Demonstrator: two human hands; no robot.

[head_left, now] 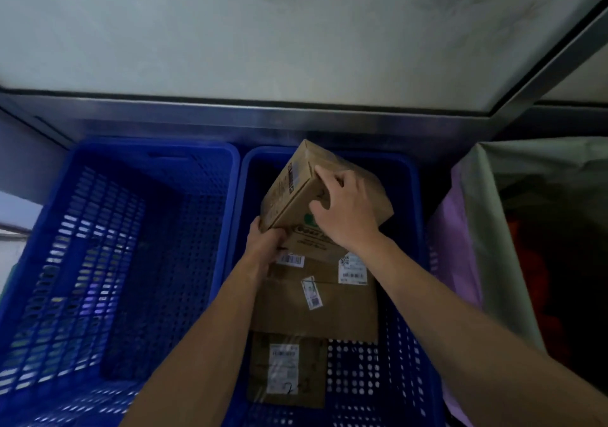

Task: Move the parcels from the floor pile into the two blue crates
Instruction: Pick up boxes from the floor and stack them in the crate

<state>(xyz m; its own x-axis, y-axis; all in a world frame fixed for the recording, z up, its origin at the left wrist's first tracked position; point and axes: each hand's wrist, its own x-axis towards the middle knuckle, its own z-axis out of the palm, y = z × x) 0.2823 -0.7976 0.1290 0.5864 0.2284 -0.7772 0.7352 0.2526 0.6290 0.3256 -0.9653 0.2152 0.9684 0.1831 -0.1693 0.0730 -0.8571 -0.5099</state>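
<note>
Two blue perforated crates stand side by side under a steel bench. The left crate (210, 202) holds nothing that I can see. The right crate (413, 229) holds a large brown box (316, 314) with white labels and a flat taped parcel (286, 370) in front of it. A smaller cardboard box (296, 193) is tilted above the far end of the right crate. My left hand (266, 242) grips its near lower corner. My right hand (342, 212) presses on its top face.
A steel bench edge (263, 120) runs across above the crates, with a pale wall behind. To the right stands a bin lined with a pale green bag (493, 216) over a pink one, with something red inside.
</note>
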